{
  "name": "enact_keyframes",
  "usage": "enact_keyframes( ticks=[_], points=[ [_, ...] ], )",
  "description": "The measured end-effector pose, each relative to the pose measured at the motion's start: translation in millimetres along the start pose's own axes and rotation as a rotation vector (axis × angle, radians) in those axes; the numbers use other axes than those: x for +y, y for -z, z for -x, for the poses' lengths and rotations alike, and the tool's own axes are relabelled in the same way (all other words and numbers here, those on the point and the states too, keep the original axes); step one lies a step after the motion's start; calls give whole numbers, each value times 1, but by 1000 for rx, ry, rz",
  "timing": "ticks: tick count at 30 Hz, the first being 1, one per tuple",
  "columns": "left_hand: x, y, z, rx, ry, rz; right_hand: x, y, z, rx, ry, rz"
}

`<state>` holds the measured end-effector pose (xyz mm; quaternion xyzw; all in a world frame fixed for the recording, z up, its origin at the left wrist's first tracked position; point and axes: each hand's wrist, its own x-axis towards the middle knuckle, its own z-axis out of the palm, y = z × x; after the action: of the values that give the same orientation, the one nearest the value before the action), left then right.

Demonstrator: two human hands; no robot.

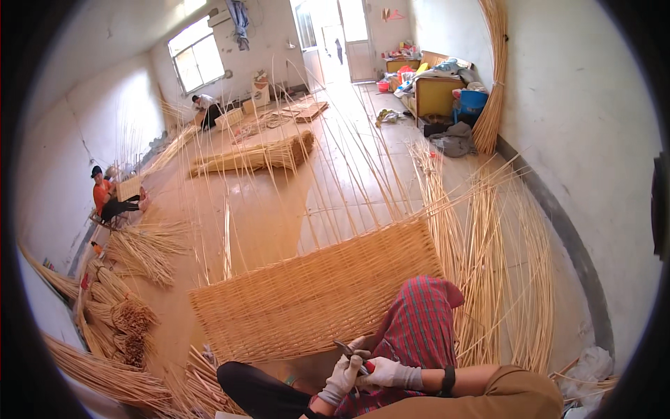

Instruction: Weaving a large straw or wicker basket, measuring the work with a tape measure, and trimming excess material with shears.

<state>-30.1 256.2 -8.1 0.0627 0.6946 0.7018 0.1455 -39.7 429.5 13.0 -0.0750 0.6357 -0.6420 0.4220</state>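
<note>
A large woven cane panel point(314, 293) stands in front of me, long loose strands rising from its upper edge. At the bottom of the view both hands wear pale work gloves. My right hand point(384, 373) is closed on red-handled cutters point(368, 365), whose metal jaws point up and left. My left hand point(340, 380) is closed beside them, touching the tool; what its fingers grip is hidden. A red checked cloth point(415, 328) lies over my leg, against the panel.
Cane strands lie to the right point(488, 265) and in bundles point(132, 321) at the left. A large bundle point(248, 157) lies ahead. Two people point(105, 188) point(206, 105) work at the left and back. A yellow cabinet point(434, 98) and blue bucket point(471, 105) stand along the right wall.
</note>
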Motion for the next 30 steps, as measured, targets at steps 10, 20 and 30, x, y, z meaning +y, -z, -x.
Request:
enact_keyframes(
  ticks=[10,20,30],
  points=[
    [-23,4,-2,36,148,9,7,-1,-9,-82,-116,156],
    [-17,3,-9,52,125,-172,22,-8,-14,42,-58,-67],
    [-6,0,-11,37,85,-224,35,-8,-19,113,-34,-127]
  ],
)
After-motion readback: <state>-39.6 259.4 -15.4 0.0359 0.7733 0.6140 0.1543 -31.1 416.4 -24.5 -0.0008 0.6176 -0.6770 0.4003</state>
